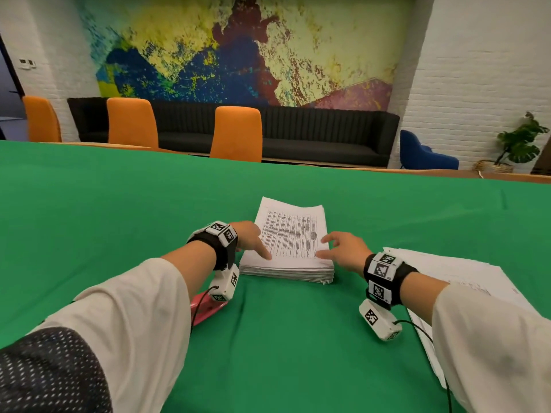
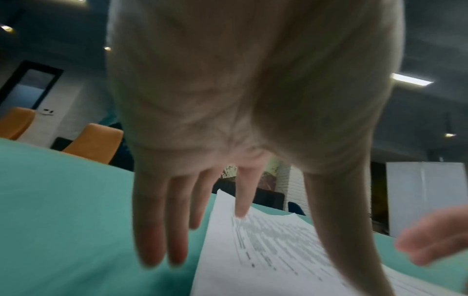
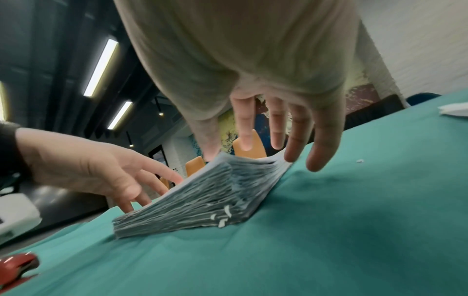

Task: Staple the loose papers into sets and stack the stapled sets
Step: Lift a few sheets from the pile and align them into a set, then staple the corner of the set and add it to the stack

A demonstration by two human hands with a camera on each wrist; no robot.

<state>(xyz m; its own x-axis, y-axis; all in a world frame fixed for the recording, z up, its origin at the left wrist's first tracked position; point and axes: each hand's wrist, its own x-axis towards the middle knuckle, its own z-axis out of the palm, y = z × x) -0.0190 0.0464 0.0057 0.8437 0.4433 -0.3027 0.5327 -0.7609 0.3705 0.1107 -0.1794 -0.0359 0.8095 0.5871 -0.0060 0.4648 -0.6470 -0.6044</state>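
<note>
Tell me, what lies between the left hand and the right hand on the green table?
The stack of printed papers lies between the left hand and the right hand; the head view shows it.

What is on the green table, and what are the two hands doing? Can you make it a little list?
thick paper stack: flat on the green cloth
left hand: open, fingertip on the stack's top sheet
right hand: open, fingers at the stack's right edge
red stapler: beside the left wrist, untouched
second paper pile: under the right forearm
</note>
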